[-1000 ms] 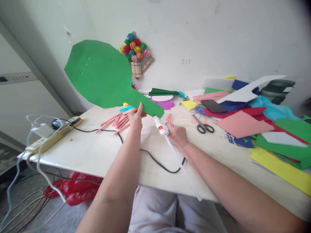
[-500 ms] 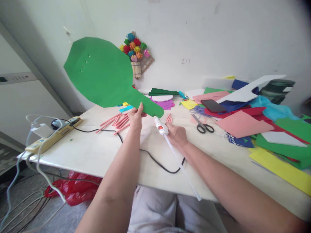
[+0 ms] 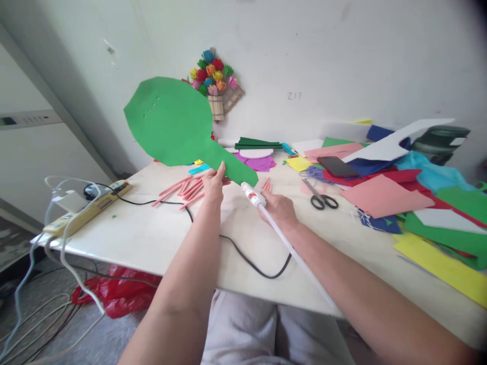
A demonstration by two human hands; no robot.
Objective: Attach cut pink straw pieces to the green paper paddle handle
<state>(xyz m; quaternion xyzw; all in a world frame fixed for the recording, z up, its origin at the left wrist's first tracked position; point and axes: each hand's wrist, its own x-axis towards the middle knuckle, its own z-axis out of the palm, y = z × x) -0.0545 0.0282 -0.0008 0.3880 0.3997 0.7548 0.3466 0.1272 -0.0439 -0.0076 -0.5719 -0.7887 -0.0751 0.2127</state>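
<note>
Pointing away from the tabletop's [image 3: 152, 248] near edge, the glue gun [image 3: 253, 195] is clamped in the right hand's [image 3: 279, 210] fingers; beyond, the green sheet [image 3: 173, 121], seemingly raised for nozzle [image 3: 244, 187] access, is pinched by the left hand's [image 3: 213, 186] fingers.

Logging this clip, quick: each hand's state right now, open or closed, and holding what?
Left hand: closed, holding the green cutout by its narrow strip.
Right hand: closed, holding the white glue gun.
</note>
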